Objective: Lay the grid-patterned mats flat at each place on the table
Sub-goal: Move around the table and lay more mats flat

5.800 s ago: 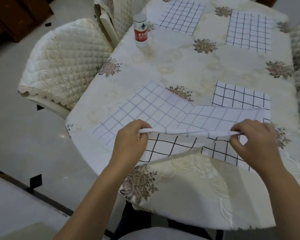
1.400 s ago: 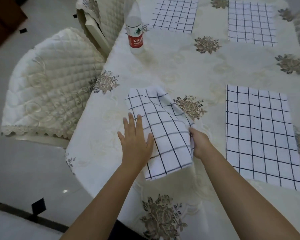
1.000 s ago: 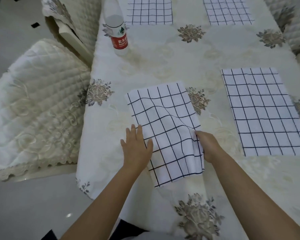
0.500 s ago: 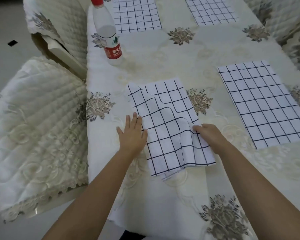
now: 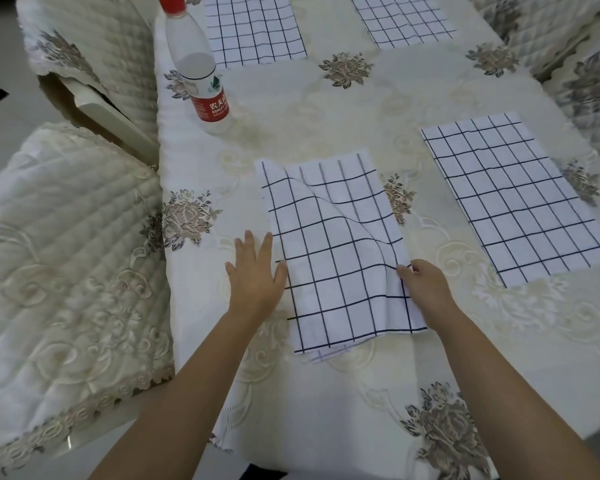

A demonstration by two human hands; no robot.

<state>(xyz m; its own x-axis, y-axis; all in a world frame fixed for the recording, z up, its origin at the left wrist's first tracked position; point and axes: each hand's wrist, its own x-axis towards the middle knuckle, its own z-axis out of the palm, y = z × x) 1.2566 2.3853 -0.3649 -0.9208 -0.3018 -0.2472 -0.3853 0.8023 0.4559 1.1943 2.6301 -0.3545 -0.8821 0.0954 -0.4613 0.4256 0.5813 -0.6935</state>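
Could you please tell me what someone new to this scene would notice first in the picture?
First, the rumpled grid mat in the middle foreground, a diagonal fold running across it; the left grip lies flat at its left edge and the right grip pinches its right edge. To its right a second grid mat lies flat, and a red-capped water bottle stands at the far left.

Head view: rumpled grid mat (image 5: 336, 258) on the worktop (image 5: 326, 109), one hand at each side.
The left hand (image 5: 255, 271) lies flat, fingers straight, on the cloth-covered worktop at the mat's left edge, thumb touching it. The right hand (image 5: 425, 289) pinches the right edge, where a raised diagonal fold ends. A second mat (image 5: 513, 202) lies flat to the right. A third mat (image 5: 253, 27) and a fourth mat (image 5: 402, 19) lie at the far end, near an upright water bottle (image 5: 201, 71).
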